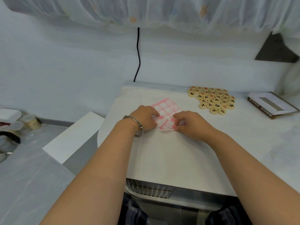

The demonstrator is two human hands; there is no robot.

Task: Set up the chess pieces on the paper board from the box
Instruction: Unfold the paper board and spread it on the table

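A folded paper board (167, 108) with red grid lines lies on the white table (170, 156), in the middle. My left hand (144, 118), a metal bangle on its wrist, pinches the paper's near left edge. My right hand (190, 122) pinches the near right edge with curled fingers. Several round cream chess pieces (212, 99) with red and black characters lie flat in a cluster at the back right of the table, apart from the paper. The open box (271, 104) sits at the far right edge.
A black cable (138, 54) hangs down the wall behind the table. To the left stand a lower grey surface, a white block (73, 137) and some jars (30, 121). A dark wedge (276, 49) sits at the upper right.
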